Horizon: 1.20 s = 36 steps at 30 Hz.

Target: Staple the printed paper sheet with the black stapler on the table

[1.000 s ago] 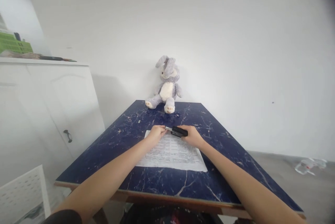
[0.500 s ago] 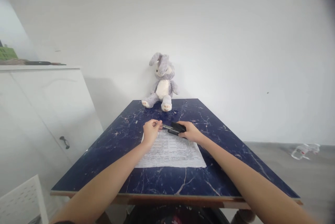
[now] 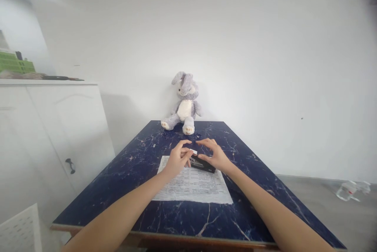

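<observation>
Stapler (image 3: 203,164), black: lay aslant over the upper part of the printed sheet (image 3: 193,185), on the blue worktop (image 3: 118,189), its support apparently sparing both hands its weight. Small white piece (image 3: 193,152): pinched in the left hand's (image 3: 174,162) fingers, presumably for fine control. Right hand (image 3: 218,158): fingers parted, released, curved nearby, seemingly for ready access.

Narrow gap between hands (image 3: 176,160) (rabbit (image 3: 185,104) beyond)

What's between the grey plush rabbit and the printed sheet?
The head view shows marbled blue tabletop between the plush rabbit and the printed sheet, with the left hand and right hand partly over it.
</observation>
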{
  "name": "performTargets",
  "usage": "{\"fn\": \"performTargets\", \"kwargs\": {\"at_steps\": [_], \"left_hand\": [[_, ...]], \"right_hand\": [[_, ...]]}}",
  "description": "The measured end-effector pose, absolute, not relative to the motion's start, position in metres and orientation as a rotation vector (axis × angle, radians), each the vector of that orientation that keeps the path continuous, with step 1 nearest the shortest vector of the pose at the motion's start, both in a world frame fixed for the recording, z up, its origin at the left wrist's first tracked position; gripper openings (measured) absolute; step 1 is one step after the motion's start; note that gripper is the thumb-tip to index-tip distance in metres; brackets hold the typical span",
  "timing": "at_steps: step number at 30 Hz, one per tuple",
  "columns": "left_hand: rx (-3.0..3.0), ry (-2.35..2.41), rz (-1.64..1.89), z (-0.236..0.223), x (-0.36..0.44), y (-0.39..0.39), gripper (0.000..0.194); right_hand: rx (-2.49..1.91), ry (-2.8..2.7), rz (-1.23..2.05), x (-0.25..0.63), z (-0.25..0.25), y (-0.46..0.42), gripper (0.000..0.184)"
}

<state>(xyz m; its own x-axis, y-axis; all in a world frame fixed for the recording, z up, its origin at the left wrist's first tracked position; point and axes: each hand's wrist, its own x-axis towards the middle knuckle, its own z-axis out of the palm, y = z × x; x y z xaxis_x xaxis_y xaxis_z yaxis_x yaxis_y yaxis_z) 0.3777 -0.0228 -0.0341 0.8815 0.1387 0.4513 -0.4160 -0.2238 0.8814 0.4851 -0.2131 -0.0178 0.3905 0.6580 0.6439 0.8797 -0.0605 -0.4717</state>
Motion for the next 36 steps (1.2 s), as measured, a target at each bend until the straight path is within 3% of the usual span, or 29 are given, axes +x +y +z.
{"fn": "performTargets", "kwargs": {"at_steps": [6, 10, 13, 16, 20, 23, 27, 29, 32, 36], "left_hand": [[1.766, -0.308, 0.444, -0.034, 0.369, -0.028, 0.046], [1.806, -0.366, 0.436, -0.035, 0.37, -0.025, 0.045], [2.011, -0.329, 0.623, -0.031, 0.376, -0.007, 0.039], [2.416, 0.09, 0.967, -0.022, 0.382, 0.031, 0.036], [2.735, 0.773, 0.957, -0.026, 0.389, 0.091, 0.029], [2.786, 1.059, 0.743, -0.042, 0.398, 0.123, 0.045], [2.852, 0.925, 0.411, -0.052, 0.406, 0.135, 0.035], [2.861, 0.898, 0.428, -0.05, 0.405, 0.132, 0.028], [2.871, 0.852, 0.489, -0.047, 0.403, 0.125, 0.022], [2.799, 0.729, 0.673, -0.047, 0.405, 0.114, 0.027]], "right_hand": [[-1.573, -1.548, -0.322, 0.469, -0.007, -0.213, 0.022], [-1.562, -1.533, -0.423, 0.468, -0.007, -0.213, 0.02], [-1.632, -1.372, -0.542, 0.489, -0.011, -0.22, 0.018], [-1.899, -1.12, -0.635, 0.529, -0.024, -0.235, 0.015], [-2.268, -0.83, -0.568, 0.576, -0.045, -0.258, 0.009], [-2.377, -0.629, -0.55, 0.589, -0.053, -0.268, 0.009], [-2.41, -0.515, -0.74, 0.591, -0.054, -0.266, 0.02], [-2.451, -0.53, -0.81, 0.591, -0.057, -0.264, 0.026], [-2.596, -0.574, -0.642, 0.595, -0.067, -0.263, 0.027], [-2.62, -0.642, -0.53, 0.599, -0.078, -0.261, 0.028]]}}
